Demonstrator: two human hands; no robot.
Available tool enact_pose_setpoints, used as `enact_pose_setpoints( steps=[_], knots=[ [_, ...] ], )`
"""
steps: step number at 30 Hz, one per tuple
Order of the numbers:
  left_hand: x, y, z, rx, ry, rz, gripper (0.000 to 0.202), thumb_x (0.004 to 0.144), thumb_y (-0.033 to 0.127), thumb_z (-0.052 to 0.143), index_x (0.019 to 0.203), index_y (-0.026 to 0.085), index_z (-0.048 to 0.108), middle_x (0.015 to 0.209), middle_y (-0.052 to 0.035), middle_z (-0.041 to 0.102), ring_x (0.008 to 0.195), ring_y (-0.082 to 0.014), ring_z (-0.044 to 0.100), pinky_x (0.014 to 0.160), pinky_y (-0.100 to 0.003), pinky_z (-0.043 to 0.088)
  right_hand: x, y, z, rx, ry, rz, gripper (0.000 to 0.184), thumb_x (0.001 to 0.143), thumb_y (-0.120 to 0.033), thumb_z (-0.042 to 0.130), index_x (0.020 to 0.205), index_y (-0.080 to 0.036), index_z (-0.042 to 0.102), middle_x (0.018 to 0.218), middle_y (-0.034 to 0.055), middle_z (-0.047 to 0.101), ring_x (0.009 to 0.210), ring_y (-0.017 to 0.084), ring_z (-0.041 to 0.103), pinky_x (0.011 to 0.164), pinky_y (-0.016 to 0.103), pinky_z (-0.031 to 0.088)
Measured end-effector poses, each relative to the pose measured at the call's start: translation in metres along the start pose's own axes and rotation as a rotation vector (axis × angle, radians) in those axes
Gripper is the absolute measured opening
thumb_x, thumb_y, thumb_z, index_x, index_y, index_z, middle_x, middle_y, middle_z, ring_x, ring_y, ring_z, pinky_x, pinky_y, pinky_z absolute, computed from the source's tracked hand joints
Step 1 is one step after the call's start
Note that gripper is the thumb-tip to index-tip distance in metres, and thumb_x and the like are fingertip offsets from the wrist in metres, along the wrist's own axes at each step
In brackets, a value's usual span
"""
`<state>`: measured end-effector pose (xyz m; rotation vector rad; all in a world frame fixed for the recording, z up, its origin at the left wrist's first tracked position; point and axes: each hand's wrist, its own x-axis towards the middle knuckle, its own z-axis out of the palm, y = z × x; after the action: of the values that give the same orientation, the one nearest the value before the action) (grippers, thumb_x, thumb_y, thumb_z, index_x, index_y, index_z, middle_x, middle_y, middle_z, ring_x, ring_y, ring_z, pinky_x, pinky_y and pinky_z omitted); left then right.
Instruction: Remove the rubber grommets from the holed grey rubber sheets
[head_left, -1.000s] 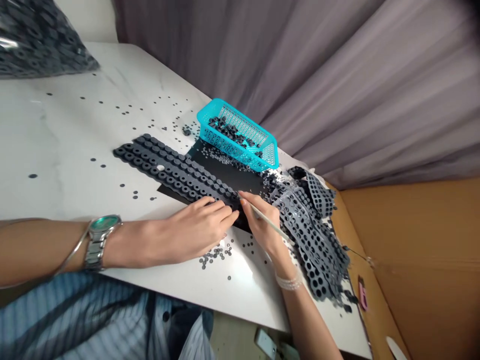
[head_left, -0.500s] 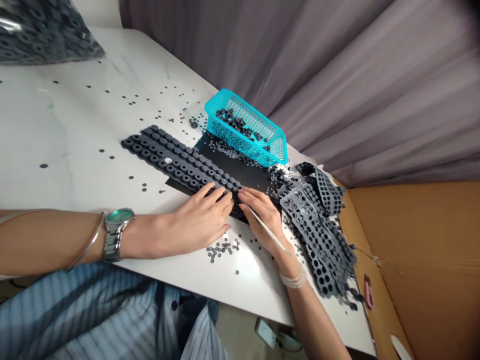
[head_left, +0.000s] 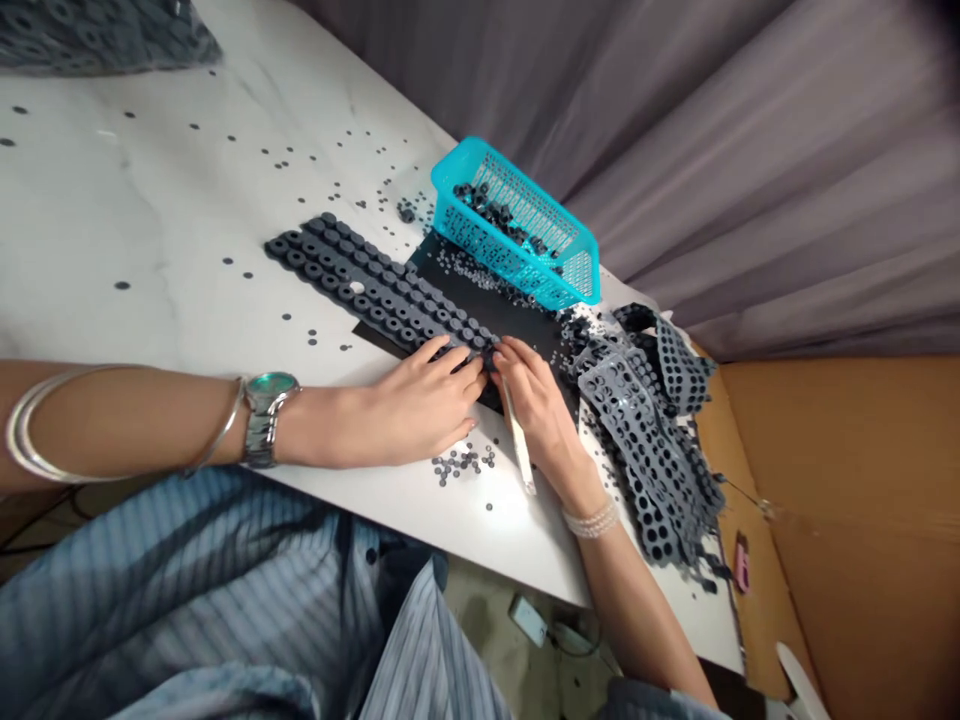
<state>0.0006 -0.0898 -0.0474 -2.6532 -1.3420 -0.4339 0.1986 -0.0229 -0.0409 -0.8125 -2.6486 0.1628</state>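
While the left hand rests, fingers spread, on the near end of a dark ring-studded sheet, the right hand pinches a pale stick beside it. Lying across a black mat and the tabletop, the sheet looks light, rubbery and flexible, probably best gripped along its edge. Beyond stands a turquoise basket.

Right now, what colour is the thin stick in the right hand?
The thin stick is off-white, seen best in the head view.

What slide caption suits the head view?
Left fingers on dark studded sheet, right fingers holding pale stick, turquoise basket beyond.
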Motion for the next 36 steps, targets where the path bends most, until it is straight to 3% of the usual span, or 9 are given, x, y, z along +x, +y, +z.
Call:
enact_pose_setpoints(
  steps=[6, 8, 11, 16, 22, 36],
  knots=[
    [0.0, -0.001, -0.004, -0.015, -0.03, 0.006, 0.041, 0.098, 0.033, 0.043, 0.125, 0.011, 0.063, 0.131, -0.0155, 0.064, 0.124, -0.03, 0.052, 0.11, -0.047, 0.028, -0.001, 0.017, -0.016, -0.082, 0.177, 0.253, 0.033, 0.103, -0.028, 0.031, 0.12, -0.014, 0.056, 0.139, 0.0237, 0.052, 0.139, 0.026, 0.043, 0.114, 0.047, 0.04],
    [-0.002, 0.001, -0.004, -0.012, -0.01, 0.008, 0.039, 0.097, 0.033, 0.044, 0.124, 0.012, 0.065, 0.133, -0.0159, 0.063, 0.124, -0.0307, 0.052, 0.11, -0.048, 0.028, -0.004, 0.023, -0.019, -0.086, 0.232, 0.337, 0.033, 0.103, -0.03, 0.034, 0.118, -0.013, 0.057, 0.134, 0.0246, 0.055, 0.135, 0.026, 0.048, 0.113, 0.045, 0.041],
    [-0.005, 0.005, -0.004, -0.028, 0.035, 0.017, 0.037, 0.096, 0.034, 0.047, 0.12, 0.013, 0.067, 0.132, -0.0161, 0.063, 0.121, -0.0311, 0.054, 0.109, -0.048, 0.03, -0.008, 0.026, -0.021, -0.018, 0.198, 0.383, 0.029, 0.101, -0.033, 0.041, 0.112, -0.016, 0.062, 0.125, 0.0183, 0.065, 0.134, 0.028, 0.051, 0.109, 0.048, 0.046],
    [-0.007, 0.009, -0.009, -0.049, 0.054, 0.027, 0.033, 0.096, 0.031, 0.048, 0.115, 0.014, 0.068, 0.126, -0.0146, 0.067, 0.114, -0.0284, 0.058, 0.104, -0.043, 0.036, -0.012, 0.011, -0.024, 0.104, 0.251, 0.31, 0.025, 0.1, -0.033, 0.044, 0.114, -0.022, 0.063, 0.126, 0.0115, 0.066, 0.134, 0.023, 0.051, 0.106, 0.045, 0.049],
    [-0.008, 0.01, -0.004, -0.028, 0.033, 0.02, 0.037, 0.096, 0.033, 0.048, 0.118, 0.009, 0.067, 0.125, -0.0165, 0.067, 0.12, -0.0321, 0.054, 0.111, -0.051, 0.028, -0.01, -0.013, -0.017, 0.164, 0.076, 0.148, 0.025, 0.1, -0.03, 0.047, 0.116, -0.022, 0.064, 0.126, 0.0117, 0.066, 0.131, 0.023, 0.054, 0.106, 0.043, 0.05],
    [-0.01, 0.009, 0.002, 0.013, 0.045, 0.064, 0.039, 0.097, 0.033, 0.044, 0.117, 0.01, 0.067, 0.123, -0.0184, 0.067, 0.119, -0.0338, 0.055, 0.111, -0.055, 0.028, -0.002, -0.012, -0.005, 0.092, 0.009, 0.019, 0.025, 0.101, -0.026, 0.044, 0.118, -0.021, 0.062, 0.129, 0.014, 0.065, 0.134, 0.024, 0.051, 0.106, 0.046, 0.05]
  ],
)
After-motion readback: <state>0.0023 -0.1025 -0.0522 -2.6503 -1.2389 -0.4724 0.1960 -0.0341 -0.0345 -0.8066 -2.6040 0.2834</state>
